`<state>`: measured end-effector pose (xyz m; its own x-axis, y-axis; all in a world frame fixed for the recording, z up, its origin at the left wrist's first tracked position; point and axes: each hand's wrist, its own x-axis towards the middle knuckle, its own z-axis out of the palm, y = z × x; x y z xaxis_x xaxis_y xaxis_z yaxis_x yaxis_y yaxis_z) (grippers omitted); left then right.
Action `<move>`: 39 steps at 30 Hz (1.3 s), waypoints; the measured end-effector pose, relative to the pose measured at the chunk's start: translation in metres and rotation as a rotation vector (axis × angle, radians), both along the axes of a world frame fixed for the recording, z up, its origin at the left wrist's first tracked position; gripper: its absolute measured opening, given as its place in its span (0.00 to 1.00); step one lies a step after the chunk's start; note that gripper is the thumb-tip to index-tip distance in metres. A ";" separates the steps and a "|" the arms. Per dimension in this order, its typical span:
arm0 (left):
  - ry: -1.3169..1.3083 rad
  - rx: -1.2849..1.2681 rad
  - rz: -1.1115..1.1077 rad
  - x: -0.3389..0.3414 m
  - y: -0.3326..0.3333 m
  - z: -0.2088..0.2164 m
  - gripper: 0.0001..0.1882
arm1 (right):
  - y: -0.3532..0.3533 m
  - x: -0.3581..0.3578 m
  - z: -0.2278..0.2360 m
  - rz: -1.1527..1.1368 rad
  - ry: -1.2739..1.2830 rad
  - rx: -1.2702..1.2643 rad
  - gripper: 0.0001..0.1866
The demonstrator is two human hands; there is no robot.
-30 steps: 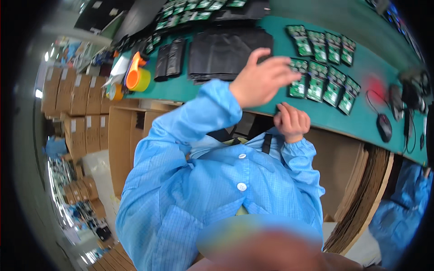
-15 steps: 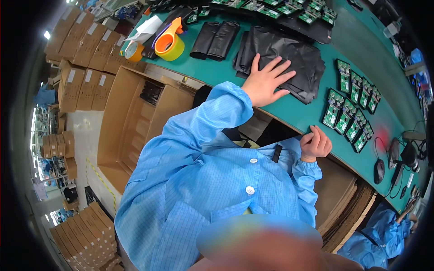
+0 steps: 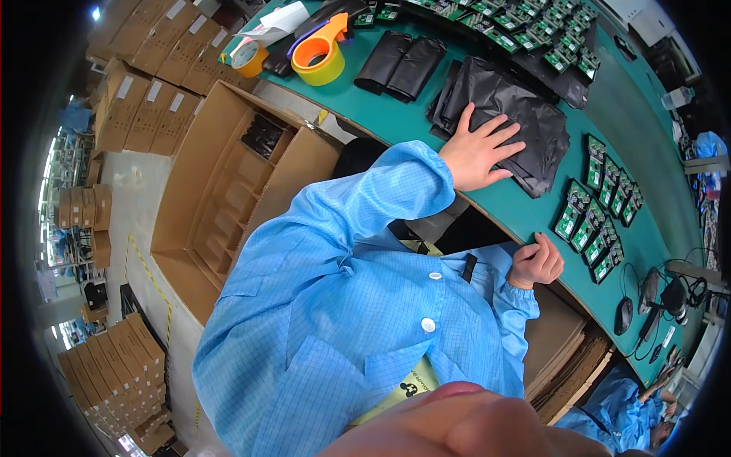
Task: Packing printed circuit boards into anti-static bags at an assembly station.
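Note:
My left hand point(image 3: 483, 150) lies flat with fingers spread on a stack of black plastic bags point(image 3: 525, 91) on the green table point(image 3: 480, 186). My right hand point(image 3: 537, 263) is curled at the table's front edge, thumb and fingers drawn together; a small dark spot shows at a fingertip, too small to make out. Just beyond it, green circuit boards in black trays point(image 3: 576, 209) lie in two short rows. Left of the stack are folded black bags point(image 3: 400, 67) and an orange tape dispenser point(image 3: 320, 53) with yellow tape.
An open cardboard box point(image 3: 217, 183) with dividers stands left of the table. Many more circuit boards point(image 3: 525, 30) cover the table's far side. A mouse point(image 3: 624, 314) and cables lie at the right. Stacked cartons point(image 3: 114, 381) stand at the left; another person's blue sleeve point(image 3: 609, 411) shows at lower right.
The whole view has shifted, so the table's things sit lower and more boards show at the far side. Both hands keep their places: the left on the bags, the right curled by the edge.

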<state>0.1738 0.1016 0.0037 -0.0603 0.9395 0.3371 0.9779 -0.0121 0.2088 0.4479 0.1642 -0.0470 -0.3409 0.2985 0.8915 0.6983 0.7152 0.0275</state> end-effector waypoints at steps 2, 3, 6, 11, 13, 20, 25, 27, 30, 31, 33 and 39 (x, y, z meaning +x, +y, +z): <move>0.001 -0.002 0.002 0.000 0.000 0.000 0.33 | 0.000 0.000 0.000 0.003 -0.001 0.002 0.10; 0.002 -0.002 0.002 0.000 0.000 0.000 0.33 | 0.000 -0.001 0.000 0.001 -0.001 0.003 0.10; 0.000 -0.003 0.003 0.000 0.000 0.000 0.33 | 0.000 -0.001 0.000 -0.002 0.000 0.003 0.10; -0.009 -0.002 0.004 0.000 -0.001 0.000 0.33 | 0.000 -0.001 0.000 -0.002 0.000 -0.004 0.11; -0.013 0.001 0.004 0.000 0.000 0.000 0.32 | -0.001 -0.001 0.001 -0.002 0.001 -0.002 0.11; -0.015 0.009 0.012 0.001 0.001 -0.003 0.32 | -0.001 -0.001 0.001 0.004 0.004 -0.006 0.10; -0.004 0.019 0.017 0.000 0.001 -0.006 0.32 | -0.001 -0.001 0.001 0.008 0.005 -0.005 0.10; 0.004 0.024 0.021 0.000 0.000 -0.007 0.32 | -0.002 -0.001 0.000 0.011 0.004 -0.006 0.10; -0.003 0.028 0.021 0.001 0.000 -0.008 0.33 | -0.002 -0.001 0.000 0.014 0.003 -0.007 0.10; -0.007 0.029 0.018 0.001 0.000 -0.008 0.32 | -0.002 0.000 0.000 0.011 0.002 -0.008 0.11; -0.006 0.027 0.021 0.002 0.001 -0.006 0.32 | -0.003 0.001 -0.001 0.017 0.005 -0.024 0.11; 0.042 0.035 0.013 0.001 0.000 0.006 0.33 | 0.002 0.004 -0.005 0.015 -0.001 -0.055 0.12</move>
<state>0.1745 0.1018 0.0094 -0.0573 0.9266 0.3717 0.9858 -0.0063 0.1677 0.4522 0.1657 -0.0518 -0.3465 0.3419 0.8735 0.6874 0.7262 -0.0116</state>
